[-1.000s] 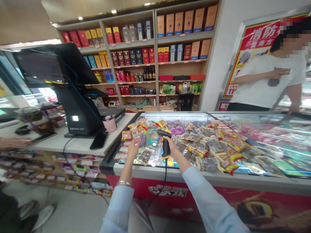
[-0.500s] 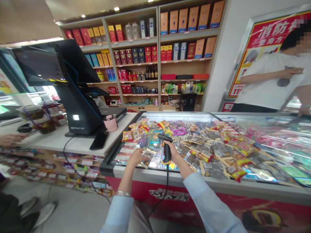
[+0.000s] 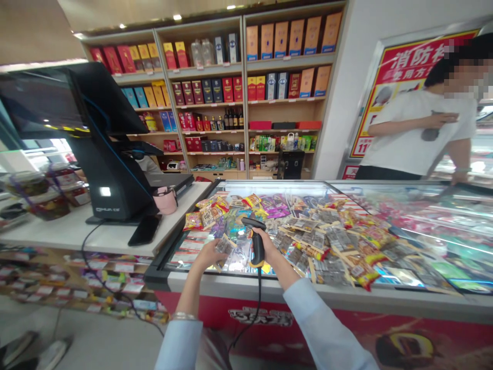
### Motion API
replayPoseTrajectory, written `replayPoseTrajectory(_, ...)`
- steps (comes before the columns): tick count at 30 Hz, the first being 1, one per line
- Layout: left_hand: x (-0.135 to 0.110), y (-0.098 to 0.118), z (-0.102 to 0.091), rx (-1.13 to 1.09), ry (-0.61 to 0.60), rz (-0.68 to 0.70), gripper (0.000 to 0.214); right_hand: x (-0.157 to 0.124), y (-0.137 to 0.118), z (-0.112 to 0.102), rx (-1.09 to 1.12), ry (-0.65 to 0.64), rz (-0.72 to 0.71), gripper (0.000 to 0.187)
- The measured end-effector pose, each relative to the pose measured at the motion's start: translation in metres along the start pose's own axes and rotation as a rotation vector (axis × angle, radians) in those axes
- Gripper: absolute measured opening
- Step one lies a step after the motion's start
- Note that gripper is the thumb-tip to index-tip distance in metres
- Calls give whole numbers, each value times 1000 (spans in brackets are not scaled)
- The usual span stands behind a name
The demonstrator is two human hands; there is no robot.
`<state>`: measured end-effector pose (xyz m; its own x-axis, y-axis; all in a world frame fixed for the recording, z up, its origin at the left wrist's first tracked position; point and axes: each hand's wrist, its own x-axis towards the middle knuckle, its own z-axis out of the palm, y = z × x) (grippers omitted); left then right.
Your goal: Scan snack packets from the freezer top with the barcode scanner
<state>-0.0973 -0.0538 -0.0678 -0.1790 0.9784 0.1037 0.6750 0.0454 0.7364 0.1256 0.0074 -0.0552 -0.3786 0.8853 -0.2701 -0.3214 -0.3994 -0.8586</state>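
My right hand [image 3: 265,245] is wrapped round the grip of a black and yellow barcode scanner [image 3: 257,247], its head tilted to the left and its cable hanging down in front of the freezer. In my left hand [image 3: 209,255] is a small clear snack packet [image 3: 225,247] with a dark filling, pinched between thumb and fingers just left of the scanner. Both hands are over the glass top of a chest freezer [image 3: 185,280]. Many similar snack packets [image 3: 341,239] lie heaped on the glass to the right, with red and yellow bags [image 3: 210,213] at the back left.
Left of the freezer stands a counter with a black checkout terminal [image 3: 115,190], a phone [image 3: 145,229], a pink cup [image 3: 165,200] and tubs [image 3: 36,198]. Behind are shelves of boxes [image 3: 246,103]. A person in a white shirt [image 3: 419,131] stands beyond the freezer at right.
My left hand has turned and lifted the packet, which now shows more clearly. The scanner stays in my right hand. The whole view has shifted slightly, so most things appear further left.
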Motion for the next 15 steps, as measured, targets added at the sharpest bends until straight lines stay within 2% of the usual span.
replayPoseTrajectory(4,19,-2,-2,-72,169,-7,53,-1,-2,0,24,14,12,31)
replayPoseTrajectory(8,46,10,-1,-121,291,23,61,-2,-3,0,58,15,-11,33)
replayPoseTrajectory(12,64,19,12,-152,370,62,62,-4,-4,-2,108,8,-11,35)
replayPoseTrajectory(15,64,18,23,-153,418,100,65,-5,-3,-3,100,-15,-21,36)
